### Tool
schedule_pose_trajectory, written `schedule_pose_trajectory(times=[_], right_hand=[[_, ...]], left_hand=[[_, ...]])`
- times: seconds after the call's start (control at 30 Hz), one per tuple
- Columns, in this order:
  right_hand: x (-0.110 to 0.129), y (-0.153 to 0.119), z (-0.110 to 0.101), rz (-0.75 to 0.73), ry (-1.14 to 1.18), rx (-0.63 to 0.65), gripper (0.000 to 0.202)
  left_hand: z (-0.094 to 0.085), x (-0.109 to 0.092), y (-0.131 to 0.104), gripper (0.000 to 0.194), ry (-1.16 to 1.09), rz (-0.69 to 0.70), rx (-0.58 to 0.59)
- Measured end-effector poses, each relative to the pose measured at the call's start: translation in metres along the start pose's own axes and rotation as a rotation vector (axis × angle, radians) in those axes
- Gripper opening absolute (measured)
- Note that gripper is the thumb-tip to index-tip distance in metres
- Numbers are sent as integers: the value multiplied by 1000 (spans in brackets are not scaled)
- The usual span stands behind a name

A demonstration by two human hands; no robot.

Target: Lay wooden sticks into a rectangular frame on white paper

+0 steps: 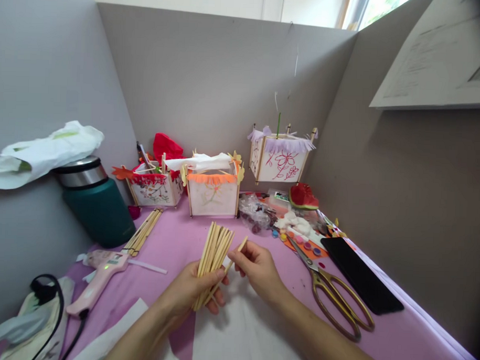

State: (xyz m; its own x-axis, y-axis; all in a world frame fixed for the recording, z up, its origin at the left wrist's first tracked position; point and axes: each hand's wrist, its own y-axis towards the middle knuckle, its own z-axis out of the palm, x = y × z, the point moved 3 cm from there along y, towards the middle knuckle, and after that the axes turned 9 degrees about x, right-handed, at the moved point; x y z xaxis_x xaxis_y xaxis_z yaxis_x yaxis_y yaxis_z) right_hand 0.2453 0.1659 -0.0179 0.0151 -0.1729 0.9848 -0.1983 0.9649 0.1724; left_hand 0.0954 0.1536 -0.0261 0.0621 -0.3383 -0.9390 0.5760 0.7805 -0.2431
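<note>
My left hand [199, 286] is wrapped round a bundle of thin wooden sticks [214, 248], which stand nearly upright and fan out a little at the top. Between thumb and fingers, my right hand [256, 264] pinches a single wooden stick [243, 244] at the bundle's right side. That stick slants, and its lower end runs toward the bundle; whether it touches the others I cannot tell. Below both hands lies a sheet of white paper [242, 327] on the purple cloth [178, 241].
Left: a pink glue gun [102, 277], tied sticks [143, 232], a teal bottle [99, 212]. Decorated paper lanterns [212, 195] stand behind; another lantern [282, 160] hangs at the back right. Right: gold-handled scissors [330, 293], a black phone [360, 273], paint pots [301, 242].
</note>
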Motion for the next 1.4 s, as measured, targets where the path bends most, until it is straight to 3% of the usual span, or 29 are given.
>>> schedule_pose_trajectory(times=[0.1,0.3,0.47,0.57,0.73,0.87,0.93,1.03,1.13,1.4], right_hand=[[-3,1,-1,16,-14,-46,38],[-5,2,3,-1,23,89,32],[-4,-1,1,45,-95,33,30],[-3,-5,4,35,-152,74,29],[2,-7,2,31,-339,91,34],[6,-13,10,92,-551,181,34],[7,-20,22,103,-776,276,31],[5,-30,41,114,-1112,359,29],[3,-32,52,125,-1293,390,32],[-2,-30,63,145,-1382,398,34]], left_hand=[[-1,2,1,35,1,13,10],[-2,2,0,36,-46,-4,-18],[-3,1,-2,39,-57,-12,-63],[-2,2,-2,37,-57,-8,-49],[-7,0,-1,37,-17,-11,-72],[-23,-8,-2,34,54,46,-316],[-29,-10,-2,34,78,75,-364],[-33,-9,0,34,100,94,-354],[-35,-5,1,32,120,101,-353],[-37,-6,2,31,85,79,-349]])
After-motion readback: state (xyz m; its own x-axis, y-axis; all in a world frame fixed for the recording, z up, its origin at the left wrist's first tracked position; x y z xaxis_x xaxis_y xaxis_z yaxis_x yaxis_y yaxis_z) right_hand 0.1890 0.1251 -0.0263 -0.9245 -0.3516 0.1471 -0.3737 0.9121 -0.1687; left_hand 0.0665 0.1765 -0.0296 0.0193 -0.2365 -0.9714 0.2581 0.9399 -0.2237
